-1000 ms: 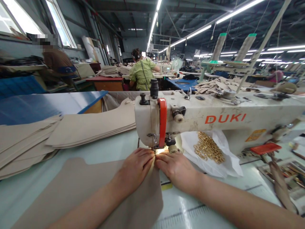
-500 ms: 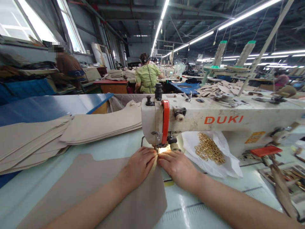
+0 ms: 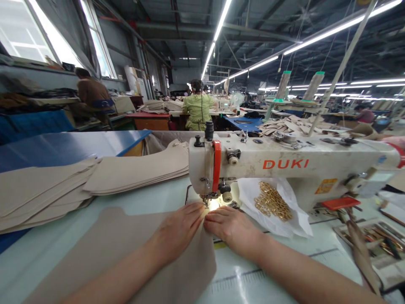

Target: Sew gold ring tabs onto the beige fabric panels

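My left hand [image 3: 177,230] lies flat on the beige fabric panel [image 3: 120,245]. Its fingers are stretched out side by side, pressing down rather than closing on anything. The fingertips reach the lit spot under the needle [image 3: 207,198] of the DUKI sewing machine [image 3: 284,164]. My right hand [image 3: 232,228] is spread flat as well and grips nothing. Its fingertips meet the panel's right edge just beside those of the left hand, while the palm sits over bare table [image 3: 164,198].

The panel spreads from the needle towards the table's near edge and its left side, passing under my left forearm. Just right of my right hand a white plastic bag [image 3: 297,219] lies open under the machine's arm, with a heap of gold chain [image 3: 272,202] on it (I cannot make out single links). Towards the far left edge of the table rest two stacks of cut beige panels [image 3: 139,171], well apart from my hands. Beyond the machine a person in a green shirt [image 3: 199,107] sits with their back to me
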The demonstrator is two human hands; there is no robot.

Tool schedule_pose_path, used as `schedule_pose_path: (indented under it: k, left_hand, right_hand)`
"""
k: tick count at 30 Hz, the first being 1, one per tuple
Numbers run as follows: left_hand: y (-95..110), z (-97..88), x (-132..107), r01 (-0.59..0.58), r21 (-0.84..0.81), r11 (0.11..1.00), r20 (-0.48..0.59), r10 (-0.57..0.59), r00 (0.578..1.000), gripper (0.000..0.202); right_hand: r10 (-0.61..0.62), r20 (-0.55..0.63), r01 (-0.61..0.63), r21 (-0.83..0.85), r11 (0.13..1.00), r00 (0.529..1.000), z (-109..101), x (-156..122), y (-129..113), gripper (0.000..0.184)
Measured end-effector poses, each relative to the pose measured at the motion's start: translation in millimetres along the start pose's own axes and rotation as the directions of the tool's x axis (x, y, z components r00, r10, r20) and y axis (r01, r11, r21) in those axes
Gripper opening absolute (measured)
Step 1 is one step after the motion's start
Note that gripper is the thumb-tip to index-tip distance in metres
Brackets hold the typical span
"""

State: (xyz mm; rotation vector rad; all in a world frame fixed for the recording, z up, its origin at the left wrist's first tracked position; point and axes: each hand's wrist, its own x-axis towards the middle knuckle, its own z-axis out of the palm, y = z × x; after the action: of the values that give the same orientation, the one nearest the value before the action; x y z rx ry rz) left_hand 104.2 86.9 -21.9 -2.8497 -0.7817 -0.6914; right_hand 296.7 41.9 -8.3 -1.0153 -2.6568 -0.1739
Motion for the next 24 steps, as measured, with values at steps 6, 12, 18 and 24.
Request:
schedule_pose_path:
  k: [6,12,18,24]
  left_hand:
    - [-1.4,-1.8,0.7,-0.014,0.014,1.0,0.042,0.014,0.999,0.037]
    - [-4.9,1.6,-1.5,0.01,0.063,0.998,0.077,-0.015,0.997,0.034]
    - [-8.6,6.3,-0.6,0.006,0.093,0.996,0.056,-0.011,0.998,0.036]
    - [-9.6,6.4,1.5,0.037,0.06,0.998,0.046,-0.04,0.998,0.036]
  right_hand:
    - [0.01,0.013,-0.01,0.024,1.0,1.0,2.1,1.3,0.9,0.01]
    - [0.02,0.001,-0.02,0.029,0.999,1.0,4.4,1.2,3.8,0.011]
    - [0.038,-0.006,-0.038,0.023,0.999,0.999,7.8,3.7,7.5,0.013]
    - [0.049,0.016,-0.05,0.055,0.997,0.999,7.8,6.4,7.2,0.014]
